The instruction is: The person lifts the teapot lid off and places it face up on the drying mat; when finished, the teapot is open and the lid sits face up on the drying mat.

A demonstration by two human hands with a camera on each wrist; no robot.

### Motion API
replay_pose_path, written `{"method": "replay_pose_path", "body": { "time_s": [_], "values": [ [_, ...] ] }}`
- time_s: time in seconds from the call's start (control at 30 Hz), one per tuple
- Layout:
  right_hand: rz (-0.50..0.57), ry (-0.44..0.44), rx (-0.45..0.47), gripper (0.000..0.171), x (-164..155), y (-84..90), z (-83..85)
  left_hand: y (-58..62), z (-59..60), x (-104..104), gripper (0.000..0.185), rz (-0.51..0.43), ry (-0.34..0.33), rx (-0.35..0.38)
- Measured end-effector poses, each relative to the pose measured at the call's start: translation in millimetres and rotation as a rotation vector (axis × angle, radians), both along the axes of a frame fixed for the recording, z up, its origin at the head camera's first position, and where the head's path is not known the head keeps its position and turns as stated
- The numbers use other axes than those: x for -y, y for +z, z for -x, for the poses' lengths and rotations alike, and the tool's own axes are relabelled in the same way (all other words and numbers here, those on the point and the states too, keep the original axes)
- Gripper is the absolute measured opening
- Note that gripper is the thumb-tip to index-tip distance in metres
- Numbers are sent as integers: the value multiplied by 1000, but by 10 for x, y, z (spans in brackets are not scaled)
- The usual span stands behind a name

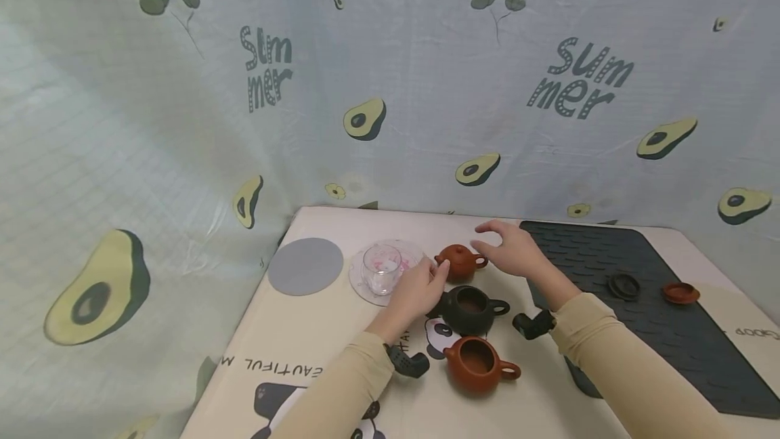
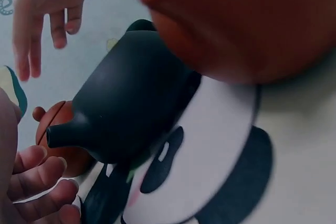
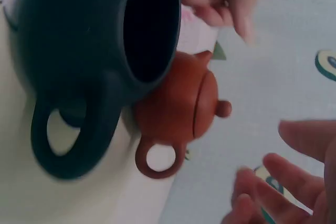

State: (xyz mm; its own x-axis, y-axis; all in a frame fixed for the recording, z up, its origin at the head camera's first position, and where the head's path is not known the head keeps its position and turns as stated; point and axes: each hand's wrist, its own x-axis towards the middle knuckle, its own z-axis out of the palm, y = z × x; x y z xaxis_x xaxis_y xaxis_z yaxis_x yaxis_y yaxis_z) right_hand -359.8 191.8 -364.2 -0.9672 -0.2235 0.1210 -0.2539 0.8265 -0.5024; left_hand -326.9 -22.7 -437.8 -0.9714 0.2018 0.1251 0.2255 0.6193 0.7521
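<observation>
My left hand and right hand hover open and empty on either side of the small lidded teapot on the tabletop. The dark teapot sits just beside it, so a careless reach could knock its spout

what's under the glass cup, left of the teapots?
The glass cup stands on a round clear coaster with pink marks showing through. The tablecloth beneath is mostly covered.
</observation>
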Motion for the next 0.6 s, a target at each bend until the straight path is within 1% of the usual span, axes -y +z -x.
{"method": "replay_pose_path", "body": {
  "time_s": [0.13,0.17,0.23,0.37,0.5,0.6],
  "values": [
    [-47,43,41,48,158,-71,51,12,94,-52,45,-45,49,38],
    [-55,46,49,47,189,-91,59,9,112,-61,46,-56,56,61],
    [-70,48,55,46,237,-123,66,-2,146,-77,47,-71,65,97],
    [-61,28,44,42,282,-175,91,-29,209,-107,48,-110,72,161],
    [-42,19,16,37,294,-200,105,-43,270,-122,46,-140,78,186],
    [-44,20,10,32,311,-211,108,-23,289,-117,45,-125,82,171]
  ]
}}
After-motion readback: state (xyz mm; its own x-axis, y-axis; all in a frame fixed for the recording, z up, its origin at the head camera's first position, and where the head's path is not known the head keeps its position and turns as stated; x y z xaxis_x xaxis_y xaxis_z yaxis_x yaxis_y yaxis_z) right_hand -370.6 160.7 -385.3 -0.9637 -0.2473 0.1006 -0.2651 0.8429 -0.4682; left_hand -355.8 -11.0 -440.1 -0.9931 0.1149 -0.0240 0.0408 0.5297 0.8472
